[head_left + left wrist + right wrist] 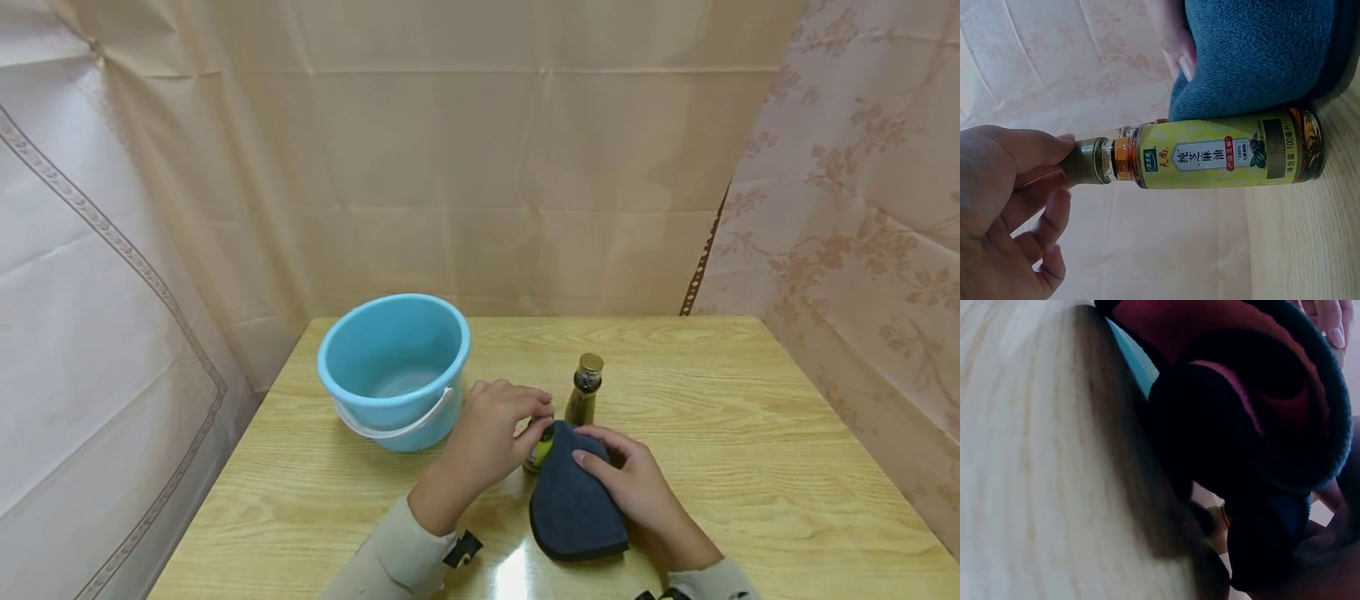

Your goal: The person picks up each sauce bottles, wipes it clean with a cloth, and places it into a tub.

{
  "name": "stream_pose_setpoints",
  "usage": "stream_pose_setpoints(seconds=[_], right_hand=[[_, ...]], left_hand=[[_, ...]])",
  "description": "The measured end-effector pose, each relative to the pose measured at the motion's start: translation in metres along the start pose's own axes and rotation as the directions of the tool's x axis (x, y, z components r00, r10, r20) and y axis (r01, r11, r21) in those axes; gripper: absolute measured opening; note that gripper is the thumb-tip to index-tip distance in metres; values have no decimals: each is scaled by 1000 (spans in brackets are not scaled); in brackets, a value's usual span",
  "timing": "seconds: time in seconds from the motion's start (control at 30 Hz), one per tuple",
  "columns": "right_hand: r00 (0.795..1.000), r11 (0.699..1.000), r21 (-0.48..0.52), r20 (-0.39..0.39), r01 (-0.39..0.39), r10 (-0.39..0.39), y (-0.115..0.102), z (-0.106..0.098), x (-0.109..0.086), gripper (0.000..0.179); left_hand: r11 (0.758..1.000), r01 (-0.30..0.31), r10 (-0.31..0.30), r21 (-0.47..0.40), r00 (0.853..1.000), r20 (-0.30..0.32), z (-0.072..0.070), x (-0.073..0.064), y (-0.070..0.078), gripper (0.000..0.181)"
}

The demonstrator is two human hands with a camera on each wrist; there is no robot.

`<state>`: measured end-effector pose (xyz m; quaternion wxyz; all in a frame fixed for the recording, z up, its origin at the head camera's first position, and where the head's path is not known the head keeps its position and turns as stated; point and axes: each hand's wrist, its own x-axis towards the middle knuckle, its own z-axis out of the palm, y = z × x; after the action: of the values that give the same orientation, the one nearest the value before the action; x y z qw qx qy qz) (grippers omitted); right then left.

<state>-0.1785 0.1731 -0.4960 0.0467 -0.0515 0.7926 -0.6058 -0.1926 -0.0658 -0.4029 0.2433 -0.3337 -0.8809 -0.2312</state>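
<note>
A capped, yellow-labelled bottle [1210, 153] stands upright, with a dark blue, red-lined fabric piece [576, 504] just beside it.

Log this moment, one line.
left hand: pinches yellow-labelled bottle by cap | right hand: grips dark fabric | second bottle: behind | blue bucket: on table

The place appears to be a small corner closed in by fabric, though whether it belongs to a home or to another kind of building cannot be told surely. Creased sheets hang on 3 sides: a plain beige sheet [480, 167] behind, a pale sheet with a patterned border [82, 333] at the left, and a flowered sheet [862, 200] at the right. They surround 1 wood-grain tabletop [757, 450], where a light blue bucket [405, 333] and a bottle of sesame oil [1210, 153] give a household look.
</note>
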Motion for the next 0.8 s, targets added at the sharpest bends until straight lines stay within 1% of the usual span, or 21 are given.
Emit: stream_pose_setpoints(seconds=[0.1,0.23,0.43,0.5,0.63,0.8], right_hand=[[1000,1000,-18,4,-10,11,1,0,0,37],[1000,1000,-7,16,-26,26,1,1,0,37],[999,1000,2,25,-23,23,0,1,0,37],[1000,1000,20,29,-11,10,-1,0,-1,38],[1000,996,91,20,10,-12,-4,-1,-3,37],[999,979,200,5,48,-50,-10,-3,-6,38]], left_hand=[[999,-18,18,27,1000,-21,0,-1,0,5],[999,-31,32,34,998,-49,1,-1,-1,4],[999,-36,38,34,998,-58,1,-3,-2,5],[999,-34,36,41,998,-55,1,-3,-2,5],[999,-33,35,41,998,-52,1,-1,-2,5],[999,-30,31,27,999,-39,1,0,-3,6]])
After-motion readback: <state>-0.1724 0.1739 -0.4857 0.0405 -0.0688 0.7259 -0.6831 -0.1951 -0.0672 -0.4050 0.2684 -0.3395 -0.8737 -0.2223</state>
